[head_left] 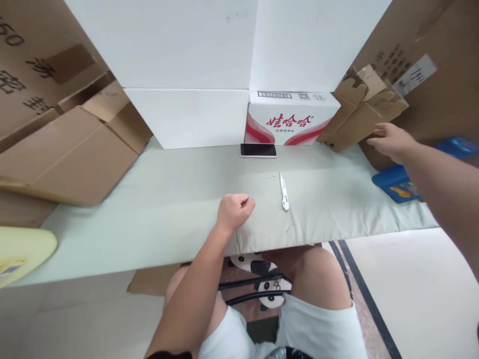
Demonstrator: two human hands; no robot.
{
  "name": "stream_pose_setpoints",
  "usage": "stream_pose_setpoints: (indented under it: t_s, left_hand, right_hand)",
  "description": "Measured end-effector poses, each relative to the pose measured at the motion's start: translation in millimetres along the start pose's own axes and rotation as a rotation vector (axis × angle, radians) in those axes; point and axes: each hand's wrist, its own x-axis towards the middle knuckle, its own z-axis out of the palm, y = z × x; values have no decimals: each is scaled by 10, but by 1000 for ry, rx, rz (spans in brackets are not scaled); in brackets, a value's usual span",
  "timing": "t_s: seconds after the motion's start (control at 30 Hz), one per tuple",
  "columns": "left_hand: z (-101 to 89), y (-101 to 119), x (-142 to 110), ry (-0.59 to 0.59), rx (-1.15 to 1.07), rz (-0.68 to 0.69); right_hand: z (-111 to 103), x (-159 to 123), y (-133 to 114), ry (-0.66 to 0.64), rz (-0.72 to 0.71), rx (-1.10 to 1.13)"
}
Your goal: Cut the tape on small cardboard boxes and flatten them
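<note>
My left hand rests on the table cloth near its front edge, closed in a fist with nothing visible in it. To its right lies a white utility knife, apart from the hand. My right hand is stretched out to the far right, beside the edge of a folded brown cardboard box. Its fingers are slightly bent and apart, and whether they touch the cardboard I cannot tell. Below my right forearm is a blue package, partly covered by the arm.
A dark-screened phone lies before a white and red carton at the back. White panels stand behind the pale green table cloth. Brown cardboard boxes lean at the left, with a yellow object at the front left.
</note>
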Motion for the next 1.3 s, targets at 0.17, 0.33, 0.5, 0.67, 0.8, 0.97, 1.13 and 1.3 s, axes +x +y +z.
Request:
stream_pose_setpoints:
  t_s: [0.17,0.33,0.5,0.67,0.8,0.97,1.13,1.3]
  left_hand:
    - [-70,-79,-43,47,-63,-38]
    - [-211,-133,-7,131,-159,-59]
    - [-443,-235,-64,243,-248,-79]
    - [-698,-374,-181,360,-354,-106]
    - [-931,-470,-255,446,-437,-110]
    - [-1232,-632,-322,649,-609,-131]
    - [-1382,-800,-437,873,-648,-85]
    - [-1511,-696,-672,1139,-429,87]
  right_hand:
    - [23,-365,-504,-165,-8,33]
    - [213,-923,-1291,-263,-321,-121]
    - [598,-1405,-2096,-352,-895,-50]
    - [1242,-1709,-3131,-482,-1183,73]
    - [1726,-1982,-4232,-505,-1366,177]
    - [2020,-2401,-5500,-438,-1577,218]
    - [2175,-2676,-6019,-340,-1620,26]
    - [2086,-2579,-5537,-239,-1517,74]
